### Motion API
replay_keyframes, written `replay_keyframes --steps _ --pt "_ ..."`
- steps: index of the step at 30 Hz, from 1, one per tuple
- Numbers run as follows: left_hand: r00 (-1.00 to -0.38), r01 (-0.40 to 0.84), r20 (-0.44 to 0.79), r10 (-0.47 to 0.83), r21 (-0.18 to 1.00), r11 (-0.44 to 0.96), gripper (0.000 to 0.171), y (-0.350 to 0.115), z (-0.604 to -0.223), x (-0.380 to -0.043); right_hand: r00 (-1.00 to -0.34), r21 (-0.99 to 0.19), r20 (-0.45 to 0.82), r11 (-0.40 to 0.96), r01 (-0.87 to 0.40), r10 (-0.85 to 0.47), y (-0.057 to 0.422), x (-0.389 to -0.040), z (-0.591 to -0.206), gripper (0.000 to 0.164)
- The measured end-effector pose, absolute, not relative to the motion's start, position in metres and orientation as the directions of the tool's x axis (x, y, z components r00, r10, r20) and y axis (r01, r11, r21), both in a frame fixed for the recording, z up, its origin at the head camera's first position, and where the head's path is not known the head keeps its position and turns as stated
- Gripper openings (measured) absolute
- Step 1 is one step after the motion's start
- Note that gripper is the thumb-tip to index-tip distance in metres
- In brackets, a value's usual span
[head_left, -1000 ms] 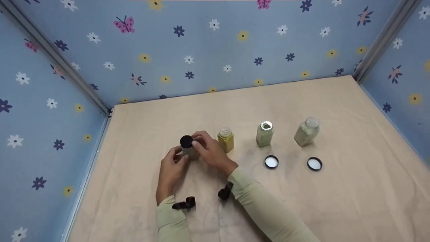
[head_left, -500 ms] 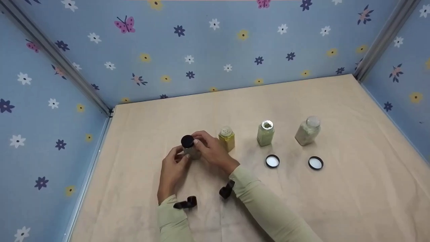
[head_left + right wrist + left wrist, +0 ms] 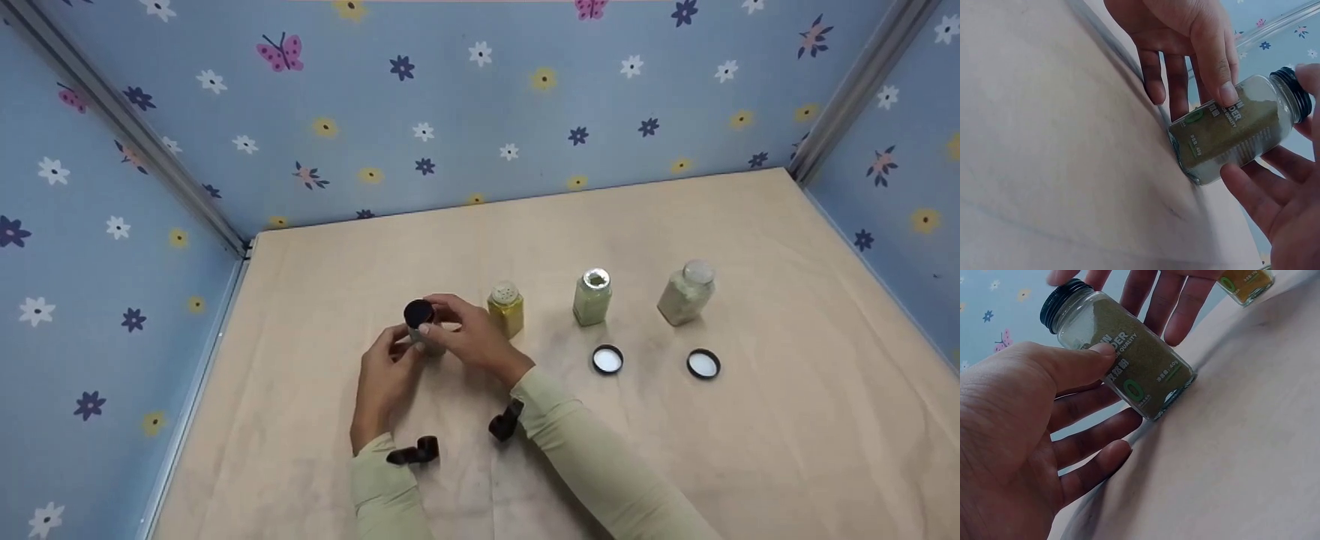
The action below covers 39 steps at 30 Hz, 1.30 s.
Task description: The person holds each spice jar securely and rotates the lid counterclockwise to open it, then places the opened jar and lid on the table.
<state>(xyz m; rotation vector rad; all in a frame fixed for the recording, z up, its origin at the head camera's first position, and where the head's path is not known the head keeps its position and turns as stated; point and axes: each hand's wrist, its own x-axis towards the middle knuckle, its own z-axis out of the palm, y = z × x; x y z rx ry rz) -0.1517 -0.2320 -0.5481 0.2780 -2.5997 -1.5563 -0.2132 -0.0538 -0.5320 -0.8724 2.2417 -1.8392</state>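
Note:
A glass spice jar (image 3: 1129, 354) of brownish-green powder stands on the cloth, its black screw lid (image 3: 418, 313) on. My left hand (image 3: 384, 379) grips the jar's body, thumb across the printed label in the left wrist view. At the lid is my right hand (image 3: 476, 336), its thumb (image 3: 1307, 77) and forefinger pinching the rim from either side. Its other fingers reach beside the glass. Just right of that hand is a yellow-powder jar (image 3: 506, 311) with a perforated shaker top, partly covered by the hand in the head view.
Farther right stand a green-powder jar (image 3: 592, 300) with a torn silver seal and a pale green jar (image 3: 684, 296) with a clear top. In front of them two black lids, a left one (image 3: 607, 360) and a right one (image 3: 703, 364), lie white lining up. Flowered panels enclose the table.
My right thumb has shifted left and toward me along the lid's rim. The left hand keeps its grip, and the other jars and lids stay put.

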Motion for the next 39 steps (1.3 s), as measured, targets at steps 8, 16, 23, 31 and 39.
replay_keyframes --steps 8,16,23,31,39 --pt "-0.98 -0.074 0.021 -0.197 0.885 0.461 0.034 -0.234 -0.548 -0.15 -0.84 -0.926 0.267 0.115 -0.359 -0.471 -0.056 -0.214 -0.535 0.047" --pt "-0.981 -0.059 0.035 -0.193 0.886 0.46 0.034 -0.235 -0.547 -0.151 -0.838 -0.944 0.265 0.048 -0.326 -0.477 -0.058 -0.214 -0.536 0.049" --pt "-0.98 -0.079 0.017 -0.198 0.881 0.467 0.032 -0.235 -0.549 -0.151 -0.829 -0.953 0.254 0.02 -0.304 -0.498 -0.056 -0.211 -0.527 0.047" --pt "-0.977 -0.087 0.014 -0.212 0.884 0.459 0.032 -0.234 -0.549 -0.15 -0.848 -0.947 0.254 0.061 -0.317 -0.466 -0.058 -0.213 -0.536 0.044" --pt "-0.976 -0.059 0.042 -0.213 0.894 0.445 0.032 -0.234 -0.549 -0.152 -0.857 -0.933 0.302 0.058 -0.356 -0.417 -0.059 -0.212 -0.536 0.038"
